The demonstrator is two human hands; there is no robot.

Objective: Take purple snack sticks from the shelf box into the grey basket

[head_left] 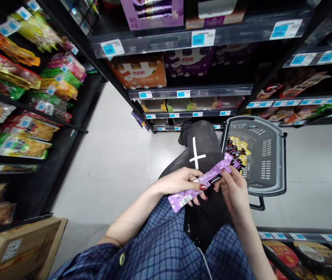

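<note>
Across my lap lie long, shiny purple stick sachets (212, 172), held slantwise between both hands. They overlap, so I cannot tell exactly how many there are. My left hand (180, 181) is closed around the lower part, thumb on top and fingertips showing beneath. Near the upper end, the thumb and fingers of my right hand (235, 188) pinch the sachets. Just beyond my right hand stands a grey shopping basket (266, 184) holding a heap of small yellow, black and purple sachets (238, 149).
Shelves (189, 91) with boxed drinks and price tags rise in front of my bent knee (202, 146). On the left is a rack of bagged snacks (23, 144), with a cardboard box (23, 247) below. Round-lidded tubs (314, 252) sit on a low shelf at right.
</note>
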